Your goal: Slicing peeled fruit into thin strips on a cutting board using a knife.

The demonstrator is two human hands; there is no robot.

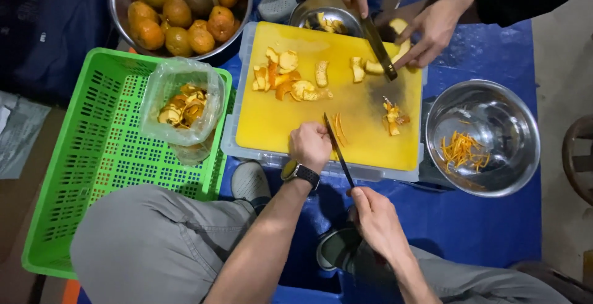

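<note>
The person's left hand (311, 145) is curled into a loose fist, knuckles down on the near edge of the bright yellow rectangular cutting board (346, 103), pressing on something small hidden beneath the fingers; what the grip has hold of cannot be told. Just beside it on the board lie a few thin orange peel strips (339, 129). The right hand (374, 217) is closed around the handle of a long dark-bladed knife (338, 149), whose blade runs up and to the left so that its tip lies on the board right next to the left hand's knuckles. A black wristwatch (299, 172) sits on the left wrist.

Farther back on the board are scattered orange peel pieces (287, 75), pale side up on several. To the right of the board stands a round shiny steel bowl (494, 103) with a small heap of fine orange shreds (460, 151) in it. To the left, a green perforated plastic basket (92, 168) holds a clear plastic bag of peel scraps (182, 105). Behind it a large steel bowl of whole oranges (179, 8) sits full (some of the fruit greenish).

Across the board another person's hands (432, 29) work with a second knife (378, 48) over more peel, near a small steel bowl (324, 14). Everything rests on a blue plastic sheet (488, 217).
</note>
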